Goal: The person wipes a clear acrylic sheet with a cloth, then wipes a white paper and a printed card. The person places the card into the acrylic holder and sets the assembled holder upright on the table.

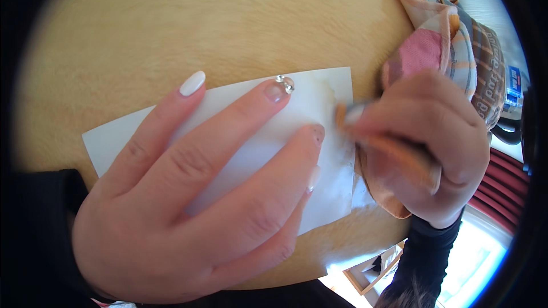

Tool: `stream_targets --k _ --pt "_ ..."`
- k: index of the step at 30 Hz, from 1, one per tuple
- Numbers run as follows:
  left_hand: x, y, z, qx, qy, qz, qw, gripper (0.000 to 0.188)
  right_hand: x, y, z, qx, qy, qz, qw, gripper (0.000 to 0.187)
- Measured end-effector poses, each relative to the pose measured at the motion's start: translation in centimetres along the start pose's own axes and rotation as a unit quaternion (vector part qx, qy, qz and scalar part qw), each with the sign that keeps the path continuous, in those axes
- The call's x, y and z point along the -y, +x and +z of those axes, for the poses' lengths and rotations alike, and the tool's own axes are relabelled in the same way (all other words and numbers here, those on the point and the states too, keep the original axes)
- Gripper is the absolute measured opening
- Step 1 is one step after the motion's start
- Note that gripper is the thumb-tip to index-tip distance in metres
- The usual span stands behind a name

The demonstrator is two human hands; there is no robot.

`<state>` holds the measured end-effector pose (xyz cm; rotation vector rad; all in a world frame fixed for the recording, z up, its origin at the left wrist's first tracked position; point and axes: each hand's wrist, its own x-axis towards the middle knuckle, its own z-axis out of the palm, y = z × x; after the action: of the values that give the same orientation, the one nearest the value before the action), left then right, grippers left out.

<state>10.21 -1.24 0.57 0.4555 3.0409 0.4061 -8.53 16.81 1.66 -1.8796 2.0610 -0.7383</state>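
Observation:
A white sheet of paper lies on the wooden tabletop, with a yellowish, wet-looking patch along its right end. My left hand rests across the sheet, fingers spread and nothing held. Its nails are painted, one with shiny stones. At the paper's right edge my right hand is closed around an orange-tan piece, smeared by motion, so its kind is unclear. The end of that piece meets or hovers just over the stained patch. A tan, rounded edge shows under the right hand; whether it belongs to the same piece cannot be made out.
A bunched cloth with pink, orange and checked patches lies at the upper right, beside a brown printed fabric. Behind it stands a blue-and-white container. Dark red folds and a bright window appear at the right. Bare tabletop stretches beyond the sheet.

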Motion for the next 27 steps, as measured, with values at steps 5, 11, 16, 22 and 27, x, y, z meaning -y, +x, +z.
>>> stream_targets --k 5,11,16,22,27 --pt "0.0 0.0 0.1 -0.011 -0.010 -0.010 1.000 0.042 -0.1 -0.3 0.9 -0.033 0.001 -0.022 0.999 0.021" --pt "-0.4 -0.3 0.7 -0.055 0.021 -0.006 0.998 0.034 -0.1 0.2 0.8 -0.018 -0.009 -0.016 1.000 0.022" --pt "-0.4 0.0 1.8 -0.110 0.013 -0.012 0.994 0.021 0.5 0.6 0.8 -0.031 -0.027 0.010 0.999 0.022" --pt "-0.8 0.0 2.3 -0.142 0.005 -0.027 0.989 0.017 0.2 1.2 0.8 -0.033 -0.048 -0.013 0.998 0.024" --pt "-0.8 0.1 2.8 -0.173 0.012 -0.028 0.984 0.016 0.7 1.1 1.3 -0.036 -0.060 0.003 0.998 0.018"
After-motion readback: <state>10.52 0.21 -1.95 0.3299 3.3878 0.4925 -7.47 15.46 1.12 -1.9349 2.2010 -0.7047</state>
